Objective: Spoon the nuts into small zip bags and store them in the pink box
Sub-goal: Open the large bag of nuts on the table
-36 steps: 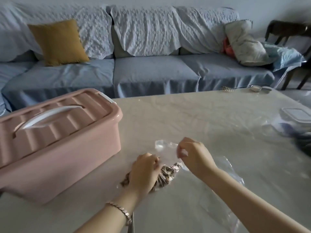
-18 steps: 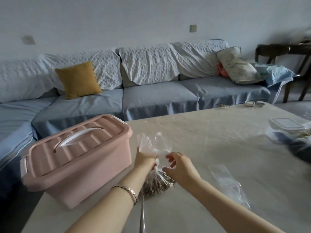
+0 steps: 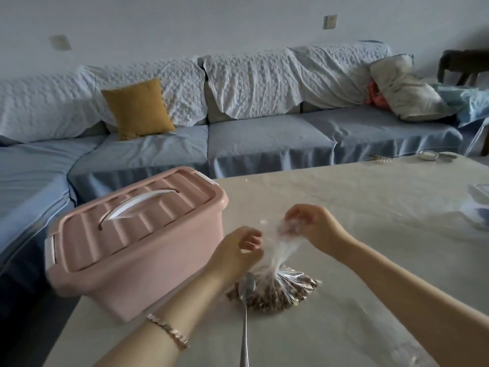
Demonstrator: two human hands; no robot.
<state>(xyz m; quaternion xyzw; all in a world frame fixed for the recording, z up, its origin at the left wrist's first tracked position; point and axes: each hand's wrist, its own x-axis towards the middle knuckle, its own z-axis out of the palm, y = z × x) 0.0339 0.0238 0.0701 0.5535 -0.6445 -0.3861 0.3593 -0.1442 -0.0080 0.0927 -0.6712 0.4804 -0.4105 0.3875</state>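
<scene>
A clear plastic bag of nuts (image 3: 280, 292) rests on the table, its neck twisted and pulled upward. My right hand (image 3: 315, 229) pinches the top of that neck. My left hand (image 3: 238, 252) hovers just left of the neck with fingers curled and apart, gripping nothing that I can see. A metal spoon (image 3: 245, 313) lies on the table with its bowl against the bag's near side. The pink box (image 3: 132, 242), lid closed with a white handle, stands at the table's left edge. Empty clear zip bags (image 3: 391, 332) lie flat at the lower right.
The beige table (image 3: 344, 197) runs back toward a blue sofa (image 3: 264, 139) with a yellow cushion (image 3: 137, 107). A clear lidded container (image 3: 480, 205) sits at the right edge. Small items (image 3: 428, 156) lie at the far right corner.
My right hand took over the twisted bag neck and lifted it higher, and my left hand let go and dropped beside it. The view tilted, bringing the spoon into sight.
</scene>
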